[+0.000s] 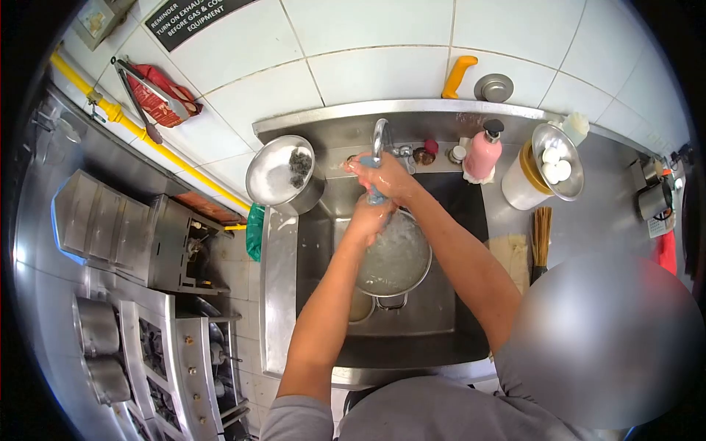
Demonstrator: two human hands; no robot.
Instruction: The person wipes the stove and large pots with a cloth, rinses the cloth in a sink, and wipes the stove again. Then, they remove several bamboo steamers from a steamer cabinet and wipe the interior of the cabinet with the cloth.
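Under the curved metal faucet (381, 136), my left hand (371, 219) and my right hand (386, 178) are close together, both closed on a wet blue-grey cloth (375, 194). Part of the cloth also shows above my right hand, near the spout. Directly below my hands, a round metal pot (397, 257) full of cloudy, rippling water stands in the sink (448, 323). A smaller round container (360, 307) is partly hidden beneath the pot's left side.
A pot of suds with a dark scrubber (300, 167) stands at the sink's back left corner. Right of the faucet are a pink pump bottle (483, 154) and a metal bowl of eggs (572, 188). A stove (158, 345) lies at the left.
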